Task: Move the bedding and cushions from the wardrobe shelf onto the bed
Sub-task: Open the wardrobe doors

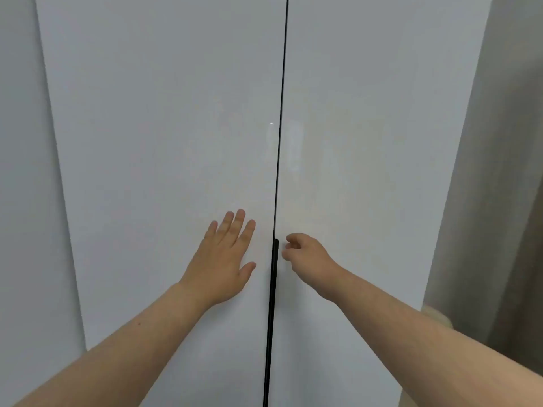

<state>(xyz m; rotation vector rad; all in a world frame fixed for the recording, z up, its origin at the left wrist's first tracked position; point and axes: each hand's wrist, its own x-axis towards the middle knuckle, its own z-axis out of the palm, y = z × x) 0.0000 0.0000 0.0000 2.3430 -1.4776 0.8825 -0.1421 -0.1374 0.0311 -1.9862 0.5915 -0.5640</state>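
Observation:
Two tall glossy white wardrobe doors fill the view, both closed, the left door (pixel 164 142) and the right door (pixel 367 157) meeting at a thin dark gap. A black recessed handle strip (pixel 273 289) runs down the gap from hand height. My left hand (pixel 226 257) lies flat on the left door, fingers spread, just left of the gap. My right hand (pixel 305 257) is curled with its fingertips at the inner edge of the right door, by the top of the handle strip. The shelf, bedding, cushions and bed are hidden.
A grey-beige curtain (pixel 496 201) hangs along the right side of the wardrobe. A plain white panel (pixel 26 201) stands to the left of the doors. A small pale object (pixel 435 314) shows at the curtain's foot.

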